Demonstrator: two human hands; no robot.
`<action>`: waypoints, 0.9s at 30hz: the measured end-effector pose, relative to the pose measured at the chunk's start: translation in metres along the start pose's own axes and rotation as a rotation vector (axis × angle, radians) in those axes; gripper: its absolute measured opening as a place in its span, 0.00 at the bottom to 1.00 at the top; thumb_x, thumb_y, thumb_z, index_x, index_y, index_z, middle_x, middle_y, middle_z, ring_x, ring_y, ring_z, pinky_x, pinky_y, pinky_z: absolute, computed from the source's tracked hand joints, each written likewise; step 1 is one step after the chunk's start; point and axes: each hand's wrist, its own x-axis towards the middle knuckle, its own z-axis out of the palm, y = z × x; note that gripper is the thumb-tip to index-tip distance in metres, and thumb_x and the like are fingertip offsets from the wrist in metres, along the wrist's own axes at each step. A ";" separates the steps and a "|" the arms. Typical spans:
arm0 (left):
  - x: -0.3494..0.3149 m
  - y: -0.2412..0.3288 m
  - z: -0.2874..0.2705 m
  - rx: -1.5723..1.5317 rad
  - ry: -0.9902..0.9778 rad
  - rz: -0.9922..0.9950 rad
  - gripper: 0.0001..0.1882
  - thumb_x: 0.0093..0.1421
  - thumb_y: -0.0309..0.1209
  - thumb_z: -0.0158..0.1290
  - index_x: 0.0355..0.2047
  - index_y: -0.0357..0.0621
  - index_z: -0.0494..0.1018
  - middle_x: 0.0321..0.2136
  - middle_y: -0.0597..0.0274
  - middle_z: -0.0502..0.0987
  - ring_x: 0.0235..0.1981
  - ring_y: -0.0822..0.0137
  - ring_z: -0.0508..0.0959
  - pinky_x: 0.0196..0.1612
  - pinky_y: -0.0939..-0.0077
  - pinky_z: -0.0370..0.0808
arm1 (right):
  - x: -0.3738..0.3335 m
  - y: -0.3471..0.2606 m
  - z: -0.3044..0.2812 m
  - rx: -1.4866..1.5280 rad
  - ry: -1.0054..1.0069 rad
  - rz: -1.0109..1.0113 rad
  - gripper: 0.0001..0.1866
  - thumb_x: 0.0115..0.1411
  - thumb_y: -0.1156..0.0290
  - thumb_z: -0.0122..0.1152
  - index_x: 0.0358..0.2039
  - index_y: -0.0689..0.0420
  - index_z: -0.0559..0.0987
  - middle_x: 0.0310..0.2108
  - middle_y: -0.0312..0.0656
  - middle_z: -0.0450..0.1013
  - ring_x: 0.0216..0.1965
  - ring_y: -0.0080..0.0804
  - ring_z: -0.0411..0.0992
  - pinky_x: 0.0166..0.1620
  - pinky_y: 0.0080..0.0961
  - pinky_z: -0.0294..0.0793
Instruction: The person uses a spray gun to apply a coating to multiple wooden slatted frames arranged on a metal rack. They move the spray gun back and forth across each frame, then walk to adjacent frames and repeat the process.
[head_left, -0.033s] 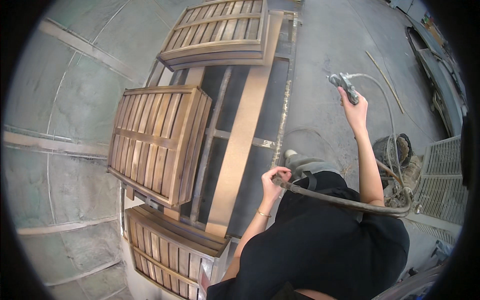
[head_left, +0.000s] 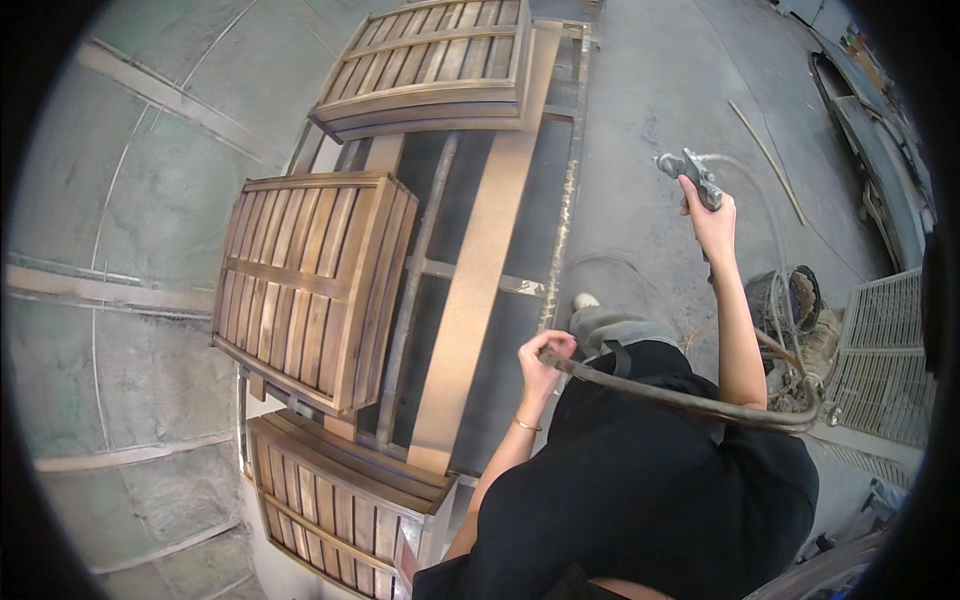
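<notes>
Here, the right hand [head_left: 715, 222] is wrapped round a spray gun [head_left: 692, 174], raised over the floor [head_left: 640, 90] right of the slatted wooden crates [head_left: 290, 282]; the left hand [head_left: 540, 372] — fingers curled — grasps a hose [head_left: 660, 393].

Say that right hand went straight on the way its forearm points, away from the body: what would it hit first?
Probably nothing: beyond the spray gun it holds, the right hand's way looks free, with only grey floor showing ahead. Its height above that is unclear.
</notes>
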 end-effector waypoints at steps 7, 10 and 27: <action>0.058 -0.004 0.058 -0.238 0.256 -0.021 0.17 0.44 0.10 0.53 0.12 0.42 0.59 0.17 0.72 0.59 0.24 0.79 0.59 0.24 0.84 0.61 | 0.020 0.085 -0.038 0.851 -0.357 0.960 0.22 0.62 0.47 0.53 0.39 0.55 0.74 0.32 0.38 0.77 0.37 0.24 0.77 0.16 0.14 0.63; 0.122 0.023 0.110 -0.398 0.225 0.080 0.17 0.40 0.13 0.51 0.12 0.44 0.54 0.18 0.72 0.56 0.23 0.78 0.58 0.23 0.87 0.65 | 0.041 0.131 -0.044 0.838 -0.347 0.978 0.22 0.63 0.47 0.51 0.41 0.54 0.73 0.39 0.40 0.77 0.45 0.27 0.75 0.20 0.14 0.65; 0.391 0.285 0.504 -1.357 -0.591 0.979 0.31 0.46 0.54 0.63 0.06 0.52 0.57 0.10 0.77 0.58 0.18 0.77 0.59 0.25 0.81 0.57 | 0.167 0.287 -0.181 0.429 0.084 1.143 0.25 0.62 0.52 0.56 0.51 0.56 0.69 0.43 0.42 0.73 0.45 0.32 0.73 0.34 0.27 0.71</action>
